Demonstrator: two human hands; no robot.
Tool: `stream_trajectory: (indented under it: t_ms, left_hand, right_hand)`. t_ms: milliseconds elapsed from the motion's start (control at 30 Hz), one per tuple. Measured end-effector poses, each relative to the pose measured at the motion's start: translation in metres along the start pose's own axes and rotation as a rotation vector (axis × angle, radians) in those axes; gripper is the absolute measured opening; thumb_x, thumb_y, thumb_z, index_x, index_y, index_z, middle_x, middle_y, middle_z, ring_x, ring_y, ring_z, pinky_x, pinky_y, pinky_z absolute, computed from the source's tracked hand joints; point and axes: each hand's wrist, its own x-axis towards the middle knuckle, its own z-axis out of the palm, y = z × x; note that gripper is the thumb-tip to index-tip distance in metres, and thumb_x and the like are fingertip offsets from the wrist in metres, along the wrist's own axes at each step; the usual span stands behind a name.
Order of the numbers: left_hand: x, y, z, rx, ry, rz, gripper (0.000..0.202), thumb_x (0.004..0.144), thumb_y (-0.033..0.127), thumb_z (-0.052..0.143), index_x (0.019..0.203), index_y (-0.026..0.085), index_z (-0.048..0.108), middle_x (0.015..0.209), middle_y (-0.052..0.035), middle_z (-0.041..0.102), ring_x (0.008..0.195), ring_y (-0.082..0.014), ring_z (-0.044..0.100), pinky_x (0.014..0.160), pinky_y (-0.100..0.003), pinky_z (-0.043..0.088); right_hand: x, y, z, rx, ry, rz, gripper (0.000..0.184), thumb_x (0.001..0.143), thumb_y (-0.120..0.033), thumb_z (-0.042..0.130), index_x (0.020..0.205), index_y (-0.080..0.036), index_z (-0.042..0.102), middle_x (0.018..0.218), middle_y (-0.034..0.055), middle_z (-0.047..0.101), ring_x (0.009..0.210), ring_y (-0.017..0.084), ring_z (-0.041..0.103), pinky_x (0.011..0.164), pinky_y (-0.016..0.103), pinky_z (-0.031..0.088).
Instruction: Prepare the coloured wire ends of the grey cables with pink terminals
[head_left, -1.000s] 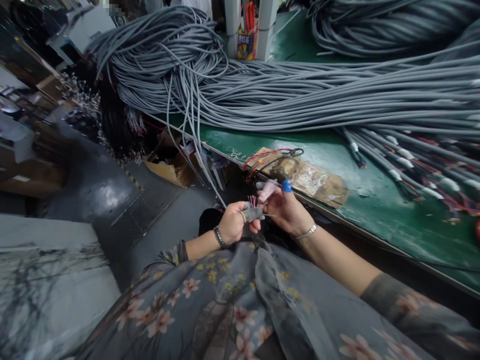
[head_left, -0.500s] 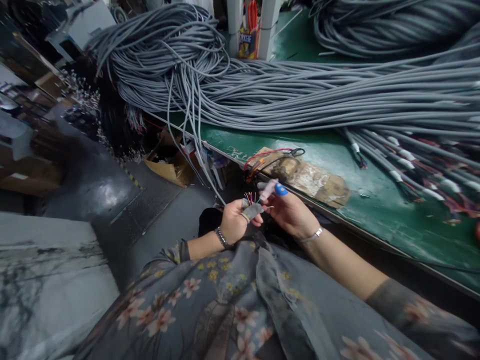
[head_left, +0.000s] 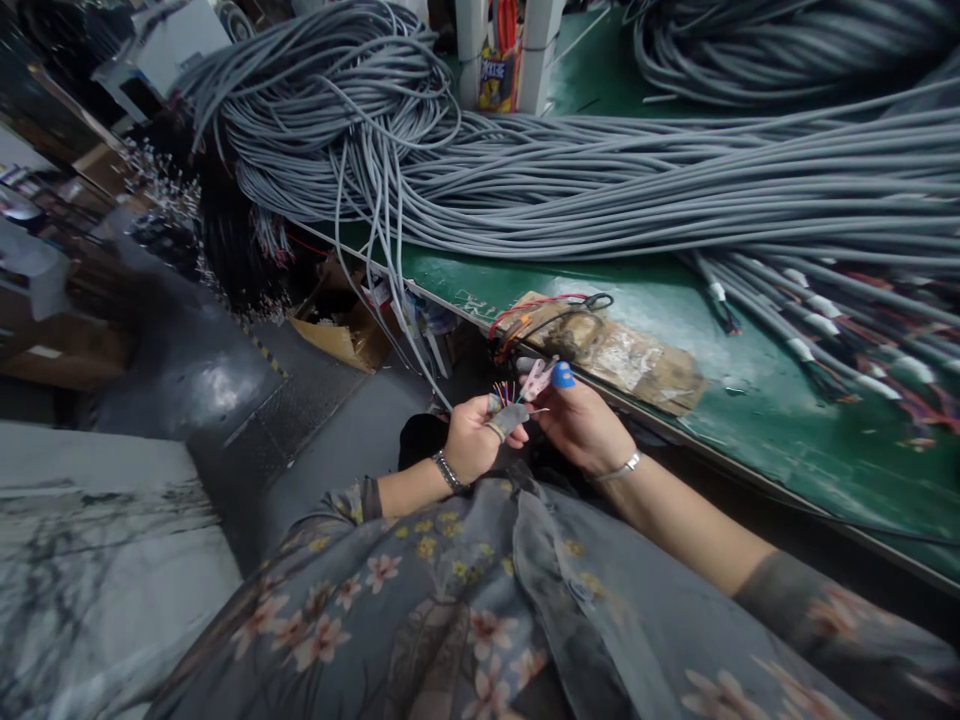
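Note:
My left hand (head_left: 474, 438) is closed around the end of a grey cable (head_left: 439, 392), in front of my body. Thin coloured wires (head_left: 505, 393) fan out above the thumb, which has grey wrapping on it. Close beside it, my right hand (head_left: 581, 425) pinches at a thin wire of this cable; the fingertips partly hide the hold. A blue cover (head_left: 562, 375) sits on one right fingertip, and pinkish wrapping (head_left: 537, 381) shows on another.
A long bundle of grey cables (head_left: 570, 190) lies across the green table (head_left: 645, 285). Their stripped ends (head_left: 817, 325) spread at the right. Taped cardboard (head_left: 637, 365) with red and black leads lies at the table edge. An open carton (head_left: 341, 340) stands below.
Both hands stay nearly in place. The right fingers have shifted slightly beside the fanned wires, and the pinkish wrapping is turned a little differently. The view has moved very slightly.

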Motion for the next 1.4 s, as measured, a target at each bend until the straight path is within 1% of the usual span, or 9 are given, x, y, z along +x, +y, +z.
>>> stream_trajectory:
  t_ms: [267, 467, 600, 733, 800, 900, 1067, 1200, 1400]
  left_hand:
    - [-0.002, -0.002, -0.001, 0.005, -0.020, -0.031, 0.060, 0.055, 0.070, 0.069, 0.058, 0.012, 0.054, 0.052, -0.0041, 0.057, 0.042, -0.0085, 0.051, 0.045, -0.022, 0.047]
    - [-0.011, 0.000, -0.008, 0.023, -0.052, -0.071, 0.058, 0.054, 0.068, 0.071, 0.056, 0.012, 0.053, 0.051, -0.0035, 0.056, 0.043, -0.0079, 0.050, 0.045, -0.020, 0.045]
    - [-0.011, -0.008, -0.013, 0.089, -0.111, -0.127, 0.049, 0.056, 0.056, 0.074, 0.056, 0.012, 0.055, 0.052, -0.0036, 0.057, 0.044, -0.0084, 0.052, 0.046, -0.020, 0.044]
    - [-0.008, -0.016, -0.014, 0.174, -0.271, -0.224, 0.037, 0.057, 0.044, 0.074, 0.057, 0.011, 0.057, 0.054, -0.0054, 0.060, 0.047, -0.0102, 0.055, 0.048, -0.020, 0.044]
    - [-0.007, -0.017, -0.014, 0.158, -0.271, -0.243, 0.037, 0.057, 0.044, 0.074, 0.058, 0.011, 0.057, 0.054, -0.0052, 0.060, 0.047, -0.0101, 0.055, 0.048, -0.020, 0.044]
    - [-0.006, -0.014, -0.013, 0.062, -0.159, -0.204, 0.048, 0.056, 0.056, 0.073, 0.058, 0.012, 0.055, 0.053, -0.0049, 0.059, 0.045, -0.0094, 0.053, 0.047, -0.021, 0.043]
    - [-0.005, -0.015, -0.011, -0.034, -0.021, -0.119, 0.058, 0.053, 0.066, 0.071, 0.058, 0.012, 0.054, 0.052, -0.0043, 0.056, 0.044, -0.0096, 0.051, 0.048, -0.023, 0.045]
    - [-0.006, -0.014, -0.011, -0.019, -0.047, -0.104, 0.057, 0.055, 0.066, 0.070, 0.059, 0.012, 0.055, 0.053, -0.0048, 0.056, 0.046, -0.0096, 0.051, 0.050, -0.023, 0.046]
    - [-0.010, -0.011, -0.015, 0.108, -0.195, -0.123, 0.056, 0.057, 0.065, 0.071, 0.057, 0.010, 0.058, 0.055, -0.0064, 0.058, 0.047, -0.0097, 0.053, 0.050, -0.022, 0.045]
  right_hand:
    - [0.000, 0.001, -0.003, 0.094, -0.040, 0.062, 0.048, 0.059, -0.062, 0.075, 0.081, -0.021, 0.065, 0.082, 0.0028, 0.064, 0.068, 0.013, 0.055, 0.057, 0.024, 0.045]
    - [-0.009, 0.000, -0.010, -0.012, -0.151, 0.230, 0.052, 0.042, -0.058, 0.084, 0.067, -0.018, 0.063, 0.067, 0.0006, 0.060, 0.060, 0.011, 0.053, 0.056, 0.024, 0.045]
    - [-0.016, -0.002, -0.008, -0.258, -0.181, 0.116, 0.047, 0.042, -0.048, 0.087, 0.064, -0.015, 0.062, 0.062, -0.0012, 0.059, 0.056, 0.008, 0.049, 0.058, 0.022, 0.041]
    - [-0.021, -0.006, -0.007, -0.416, -0.274, 0.033, 0.045, 0.050, -0.050, 0.083, 0.067, -0.014, 0.062, 0.063, 0.0006, 0.060, 0.058, 0.010, 0.049, 0.060, 0.025, 0.042]
    - [-0.021, -0.008, -0.010, -0.427, -0.216, 0.012, 0.048, 0.052, -0.056, 0.080, 0.069, -0.014, 0.062, 0.064, 0.0008, 0.059, 0.059, 0.010, 0.050, 0.061, 0.026, 0.043]
    - [-0.021, -0.007, -0.018, -0.354, -0.080, 0.029, 0.055, 0.051, -0.063, 0.078, 0.073, -0.016, 0.061, 0.068, 0.0008, 0.059, 0.062, 0.010, 0.051, 0.063, 0.025, 0.044]
    - [-0.025, 0.001, -0.020, -0.351, -0.148, 0.068, 0.054, 0.049, -0.055, 0.083, 0.076, -0.016, 0.058, 0.070, 0.0010, 0.058, 0.062, 0.010, 0.050, 0.061, 0.026, 0.042]
    - [-0.025, 0.006, -0.013, -0.371, -0.150, -0.031, 0.050, 0.055, -0.058, 0.079, 0.068, -0.016, 0.055, 0.060, -0.0010, 0.052, 0.056, 0.009, 0.044, 0.057, 0.025, 0.037]
    - [-0.018, 0.011, -0.009, -0.294, -0.126, 0.026, 0.044, 0.050, -0.047, 0.084, 0.067, -0.015, 0.059, 0.062, -0.0001, 0.056, 0.056, 0.009, 0.045, 0.057, 0.025, 0.037]
